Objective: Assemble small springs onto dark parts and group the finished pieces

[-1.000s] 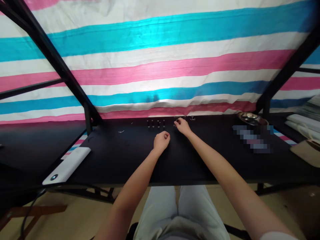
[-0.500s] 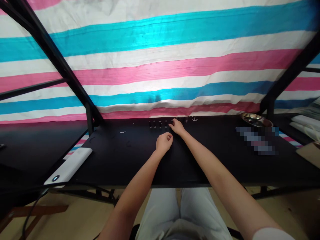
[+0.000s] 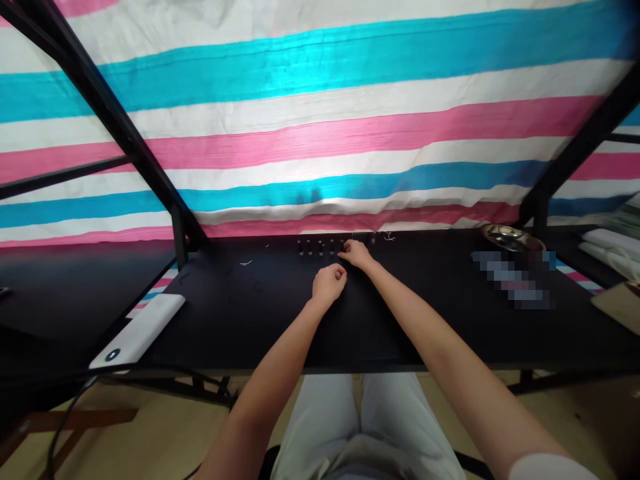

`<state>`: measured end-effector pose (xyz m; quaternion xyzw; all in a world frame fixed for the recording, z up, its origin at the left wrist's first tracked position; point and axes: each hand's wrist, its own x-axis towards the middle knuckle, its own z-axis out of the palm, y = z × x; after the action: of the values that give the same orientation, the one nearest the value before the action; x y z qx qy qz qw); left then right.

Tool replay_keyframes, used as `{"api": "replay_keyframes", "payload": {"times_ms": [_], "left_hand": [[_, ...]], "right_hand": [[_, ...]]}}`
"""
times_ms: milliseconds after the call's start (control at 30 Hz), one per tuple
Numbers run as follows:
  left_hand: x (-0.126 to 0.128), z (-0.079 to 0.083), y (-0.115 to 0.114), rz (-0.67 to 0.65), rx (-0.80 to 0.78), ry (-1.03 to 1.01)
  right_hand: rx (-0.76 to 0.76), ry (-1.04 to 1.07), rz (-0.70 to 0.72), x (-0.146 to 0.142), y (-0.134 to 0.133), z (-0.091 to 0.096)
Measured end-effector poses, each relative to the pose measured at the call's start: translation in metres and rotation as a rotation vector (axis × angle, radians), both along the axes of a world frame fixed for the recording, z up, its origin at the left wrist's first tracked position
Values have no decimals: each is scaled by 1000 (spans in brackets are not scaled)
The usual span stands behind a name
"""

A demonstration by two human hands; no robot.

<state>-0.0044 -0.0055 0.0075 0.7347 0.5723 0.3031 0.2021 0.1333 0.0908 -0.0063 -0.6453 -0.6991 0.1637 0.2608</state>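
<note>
Several small dark upright pieces (image 3: 320,247) stand in a row near the far edge of the black table (image 3: 410,313). My right hand (image 3: 354,254) reaches to the right end of that row, its fingers pinched on a small dark piece there. More dark pieces (image 3: 364,237) lie in a clump just behind it. My left hand (image 3: 329,282) rests on the table in a loose fist, a little nearer to me; I cannot make out anything in it.
A white power bank (image 3: 137,331) lies at the table's front left corner with a cable hanging off. A metal bowl (image 3: 505,235) stands at the back right beside a blurred patch. Black frame posts rise at both sides. A striped cloth hangs behind.
My right hand has moved left from the clump of pieces to the right end of the upright row. My left hand has stayed where it was.
</note>
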Motion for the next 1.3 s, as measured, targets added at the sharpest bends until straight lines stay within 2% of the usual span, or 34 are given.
{"api": "replay_keyframes", "payload": {"times_ms": [233, 367, 433, 500, 567, 700, 800, 1033, 1300], "left_hand": [[1, 0, 0, -3, -11, -3], [1, 1, -1, 2, -13, 2], [1, 1, -2, 5, -14, 7], [1, 2, -2, 0, -15, 12], [1, 2, -2, -3, -18, 14], [1, 2, -2, -8, -19, 18], [0, 3, -3, -9, -20, 27], [0, 4, -4, -20, -19, 40], [0, 6, -5, -45, -23, 56]], "right_hand": [[-112, -21, 130, 33, -13, 17], [-317, 21, 252, 67, -13, 27], [-399, 15, 217, 85, -10, 31], [-465, 7, 124, 98, -6, 35], [-407, 22, 5, 106, -2, 36], [-16, 40, -238, 110, 5, 27], [141, 119, -302, 107, 12, 15], [238, 409, -198, 95, 31, -6], [234, 302, -206, 87, 33, -9]]}}
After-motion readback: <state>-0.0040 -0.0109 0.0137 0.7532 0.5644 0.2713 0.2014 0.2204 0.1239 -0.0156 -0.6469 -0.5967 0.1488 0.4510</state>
